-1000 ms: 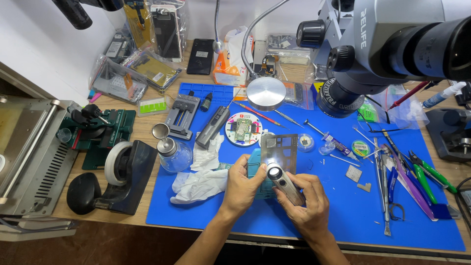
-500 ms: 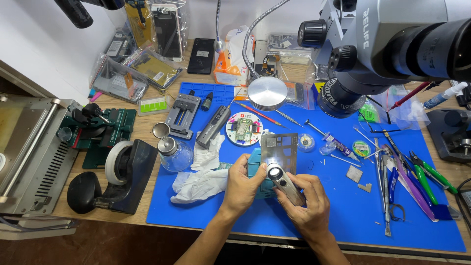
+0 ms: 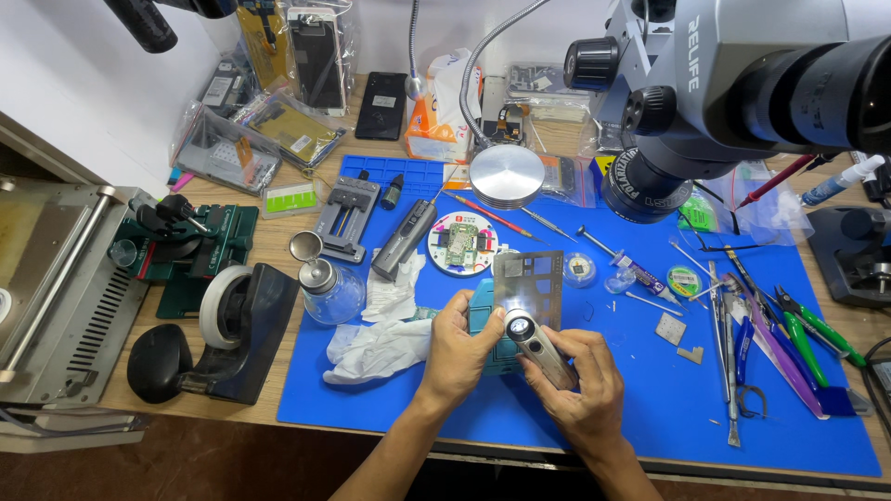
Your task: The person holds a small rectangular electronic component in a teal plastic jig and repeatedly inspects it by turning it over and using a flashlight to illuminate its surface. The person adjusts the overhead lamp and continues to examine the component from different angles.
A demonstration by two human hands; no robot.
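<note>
Both hands are close together over the blue rubber work mat (image 3: 520,408): the right hand (image 3: 583,390) is wrapped around a small silver pocket magnifier with a round lens (image 3: 536,343), and the left hand (image 3: 461,345) pinches the lower edge of a thin grey metal stencil plate (image 3: 529,281) that stands just above the lens. Under the fingers there's a teal rectangular fixture (image 3: 484,320), a crumpled white wipe (image 3: 376,343) sits just left of the left hand, and a round white dish with a small circuit board (image 3: 462,244) lies a bit beyond it.

Lit silver penlight (image 3: 538,347) against metal stencil (image 3: 528,285)
</note>
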